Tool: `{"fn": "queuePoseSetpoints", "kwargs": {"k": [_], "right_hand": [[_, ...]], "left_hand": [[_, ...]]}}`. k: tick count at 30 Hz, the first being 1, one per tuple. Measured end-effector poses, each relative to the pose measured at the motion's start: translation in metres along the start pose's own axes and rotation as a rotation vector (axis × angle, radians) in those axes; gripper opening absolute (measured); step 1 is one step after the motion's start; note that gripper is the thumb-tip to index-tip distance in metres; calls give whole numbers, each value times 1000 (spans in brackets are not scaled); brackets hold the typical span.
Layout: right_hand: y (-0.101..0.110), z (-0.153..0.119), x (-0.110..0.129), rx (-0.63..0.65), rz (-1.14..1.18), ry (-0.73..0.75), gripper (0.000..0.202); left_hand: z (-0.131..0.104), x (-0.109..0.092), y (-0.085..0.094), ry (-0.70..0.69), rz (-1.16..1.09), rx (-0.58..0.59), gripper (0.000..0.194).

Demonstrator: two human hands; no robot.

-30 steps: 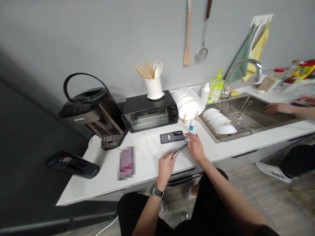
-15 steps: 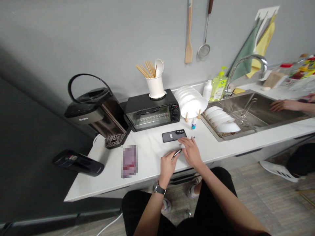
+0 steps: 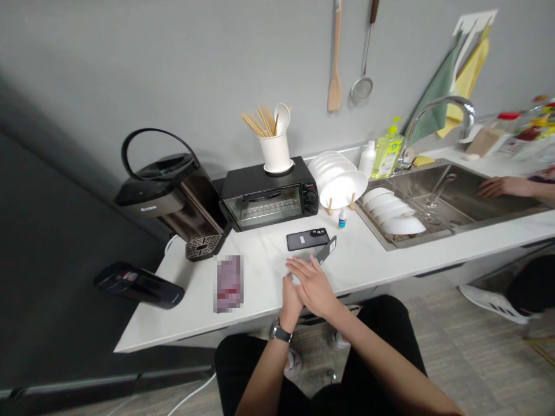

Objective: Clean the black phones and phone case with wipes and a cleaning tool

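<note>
My left hand (image 3: pixel 290 297), with a watch at its wrist, is closed above the counter's front part. Part of its fingers is hidden by my right hand (image 3: pixel 314 286), which lies across it with fingers stretched out. A small whitish patch shows between the hands. Beyond my right fingertips, a dark flat object (image 3: pixel 326 252) with a pale label slants up to the right; its near end is hidden, so which hand bears it is unclear. Just behind lies a black phone (image 3: pixel 307 239), camera side up. A small white bottle with a blue label (image 3: pixel 342 219) stands to its right.
On the counter (image 3: pixel 264 283) are a pixelated purple item (image 3: pixel 229 284), a dark flask (image 3: pixel 139 285), a water dispenser (image 3: pixel 173 199) and a toaster oven (image 3: pixel 269 199). Plates (image 3: pixel 342 188) stand beside the sink (image 3: pixel 462 216), which holds bowls (image 3: pixel 403 225). Another person's hand (image 3: pixel 503 186) is over the sink.
My right hand has moved left and toward me, onto my left hand. The dark pen-like thing at my left fingers is out of sight; the labelled flat object now shows past my right hand.
</note>
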State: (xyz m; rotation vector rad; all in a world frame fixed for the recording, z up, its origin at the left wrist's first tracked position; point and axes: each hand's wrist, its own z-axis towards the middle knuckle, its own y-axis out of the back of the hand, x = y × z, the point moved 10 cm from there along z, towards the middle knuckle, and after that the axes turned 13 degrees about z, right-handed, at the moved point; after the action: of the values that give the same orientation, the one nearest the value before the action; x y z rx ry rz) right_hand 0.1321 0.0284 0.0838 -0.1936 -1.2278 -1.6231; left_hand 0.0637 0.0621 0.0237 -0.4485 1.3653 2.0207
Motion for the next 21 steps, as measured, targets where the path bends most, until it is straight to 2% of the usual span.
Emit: {"fn": "queuePoseSetpoints", "kwargs": {"k": [3, 8, 10, 12, 13, 18, 19, 21], "right_hand": [[25, 2, -29, -87, -39, -53, 52], [98, 6, -102, -286, -107, -162, 44], [109, 7, -112, -307, -119, -175, 42], [103, 8, -103, -290, -132, -158, 40], [92, 7, -91, -264, -131, -138, 40], [15, -3, -15, -56, -15, -11, 52], [7, -5, -6, -36, 2, 1, 55], [4, -7, -2, -27, 2, 10, 56]], "left_hand": [[5, -11, -2, -32, 18, 54, 21], [9, -37, 2, -113, -20, 106, 20], [9, -40, 4, -125, -19, 98, 20], [9, -39, 3, -137, -6, 93, 20], [7, -37, 2, -142, 11, 90, 20], [-2, -14, 0, -85, 131, 20, 25], [-4, -10, 0, -75, 141, 12, 27], [-5, -10, -1, -81, 151, 18, 28]]}}
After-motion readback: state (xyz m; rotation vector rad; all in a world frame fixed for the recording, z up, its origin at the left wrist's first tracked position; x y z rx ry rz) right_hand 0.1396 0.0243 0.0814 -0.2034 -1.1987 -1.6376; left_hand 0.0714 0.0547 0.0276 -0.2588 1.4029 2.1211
